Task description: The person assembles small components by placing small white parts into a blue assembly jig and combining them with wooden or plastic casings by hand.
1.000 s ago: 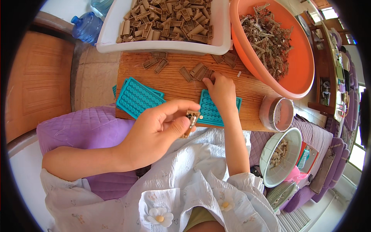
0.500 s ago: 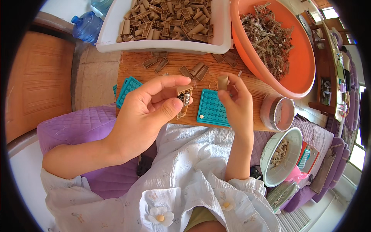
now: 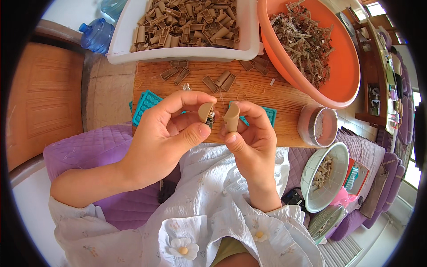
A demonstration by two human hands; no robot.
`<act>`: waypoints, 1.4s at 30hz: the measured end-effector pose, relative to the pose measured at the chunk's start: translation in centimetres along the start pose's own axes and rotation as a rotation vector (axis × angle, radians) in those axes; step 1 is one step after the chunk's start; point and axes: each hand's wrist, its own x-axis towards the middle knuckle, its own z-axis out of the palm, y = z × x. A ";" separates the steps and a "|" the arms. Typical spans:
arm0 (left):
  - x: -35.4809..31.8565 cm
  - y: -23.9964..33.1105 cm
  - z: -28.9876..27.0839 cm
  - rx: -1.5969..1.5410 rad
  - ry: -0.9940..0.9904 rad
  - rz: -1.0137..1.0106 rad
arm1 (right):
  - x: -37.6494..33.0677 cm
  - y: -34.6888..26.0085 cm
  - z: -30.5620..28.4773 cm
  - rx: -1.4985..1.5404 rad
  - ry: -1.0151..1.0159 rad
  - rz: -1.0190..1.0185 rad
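Observation:
My left hand (image 3: 167, 129) is closed on a brown plastic half-shell (image 3: 205, 111) with shiny metal parts (image 3: 211, 119) inside, pinched between thumb and fingers. A second brown half-shell (image 3: 232, 116) is gripped by my right hand (image 3: 256, 144), thumb below and fingers behind it. Both pieces are held upright above the table's near edge, facing each other with a small gap between them. Behind my right hand a teal tray (image 3: 269, 115) with round cups is mostly hidden. Another teal tray (image 3: 146, 103) lies beyond my left wrist.
A white bin (image 3: 187, 55) full of brown shells stands at the back, beside an orange basin (image 3: 307, 86) of tangled parts. Loose shells (image 3: 222, 80) lie on the wooden table (image 3: 200, 66). A clear tub (image 3: 321, 127) stands right; below it, a pale green basket (image 3: 311, 178).
My right hand has moved left and turned its half-shell upright, close to the left one. The left piece has turned, so its metal parts show less. The view has shifted slightly.

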 end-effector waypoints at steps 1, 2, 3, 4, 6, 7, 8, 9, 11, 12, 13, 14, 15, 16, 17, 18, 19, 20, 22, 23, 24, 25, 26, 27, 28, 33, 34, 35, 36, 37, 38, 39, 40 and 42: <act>0.0 -0.1 0.0 -0.001 -0.001 0.000 | -0.1 0.1 0.0 -0.021 0.007 -0.023; 0.0 -0.3 0.0 -0.012 -0.005 0.025 | -0.2 0.3 0.1 -0.041 0.014 -0.046; 0.0 -0.5 0.0 -0.023 -0.008 0.050 | -0.2 0.3 0.4 -0.041 0.015 -0.046; 0.1 -0.6 0.1 -0.023 -0.009 0.049 | -0.3 0.3 0.8 -0.118 0.071 -0.036; 0.1 -0.7 0.3 -0.061 0.000 0.159 | -0.4 0.5 1.1 -0.196 0.129 -0.028; 0.1 -0.7 0.3 -0.061 -0.002 0.159 | -0.5 0.8 1.0 -0.284 0.139 -0.062; 0.1 -0.7 0.2 -0.064 -0.015 0.164 | -0.6 1.1 0.9 -0.372 0.147 -0.095; 0.1 -0.8 0.2 -0.067 -0.027 0.168 | -0.6 1.2 1.2 -0.372 0.147 -0.097; 0.1 -0.9 0.0 -0.052 -0.025 0.178 | -0.5 1.4 1.9 -0.258 0.197 -0.033; 0.1 -1.0 0.0 -0.038 -0.022 0.187 | -0.5 1.5 2.1 -0.260 0.198 -0.034; 0.1 -1.0 0.0 -0.039 -0.024 0.188 | -0.4 1.6 2.2 -0.227 0.213 -0.031; 0.1 -1.0 0.0 -0.014 -0.012 0.181 | -0.3 1.7 2.3 -0.194 0.228 -0.026; 0.1 -1.0 0.0 0.010 0.001 0.175 | -0.3 1.8 2.3 -0.194 0.228 -0.027; 0.0 -1.0 -0.1 0.010 0.000 0.175 | -0.2 1.8 2.3 -0.201 0.219 -0.044; 0.0 -1.0 -0.1 0.015 -0.002 0.183 | -0.2 1.9 2.3 -0.207 0.209 -0.060; 0.0 -1.1 -0.1 0.020 -0.005 0.192 | -0.2 2.0 2.2 -0.208 0.210 -0.061; 0.0 -1.1 0.0 0.019 -0.006 0.192 | -0.2 2.2 2.2 -0.179 0.204 -0.080; 0.1 -1.1 -0.1 0.032 -0.007 0.210 | -0.2 2.3 2.2 -0.149 0.197 -0.099; 0.0 -1.1 -0.1 0.046 -0.008 0.229 | -0.3 2.5 2.2 -0.139 0.199 -0.121; 0.0 -1.1 0.0 0.052 -0.012 0.238 | -0.3 2.5 2.2 -0.129 0.204 -0.142; 0.0 -1.1 0.0 0.058 -0.015 0.248 | -0.3 2.5 2.2 -0.129 0.205 -0.143; 0.0 -1.1 0.0 0.058 -0.016 0.247 | -0.3 2.6 2.2 -0.128 0.210 -0.146; -0.1 -1.1 -0.1 0.068 -0.014 0.233 | -0.3 2.7 2.3 -0.127 0.215 -0.149; -0.1 -1.0 -0.1 0.078 -0.011 0.219 | -0.3 2.7 2.4 -0.127 0.215 -0.149; -0.1 -1.0 0.0 0.077 -0.011 0.218 | -0.2 2.6 2.5 -0.163 0.233 -0.130; -0.3 -1.3 0.0 0.095 -0.017 0.267 | 0.4 3.0 2.8 -0.267 0.224 -0.159; -0.3 -1.2 0.0 0.095 -0.018 0.267 | 0.5 3.1 3.0 -0.308 0.238 -0.185; -0.4 -1.1 0.0 0.190 0.002 0.295 | 0.6 3.2 3.2 -0.348 0.249 -0.210; -0.5 -1.0 -0.1 0.286 0.022 0.323 | 0.7 3.2 3.3 -0.347 0.247 -0.210; -0.4 -0.7 -0.2 0.288 0.025 0.324 | 0.8 3.1 3.5 -0.440 0.194 -0.182; -0.1 -0.2 -0.4 0.580 -0.009 0.499 | 1.0 3.1 3.6 -0.534 0.143 -0.157; 0.1 0.1 -0.6 0.874 -0.044 0.673 | 0.8 3.2 3.8 -0.571 0.057 -0.174; 0.2 -0.2 -0.9 0.935 -0.055 0.759 | 0.6 3.4 4.1 -0.558 0.029 -0.210; 0.2 0.0 -0.5 0.919 -0.054 0.778 | 0.5 4.1 4.3 -0.541 0.002 -0.253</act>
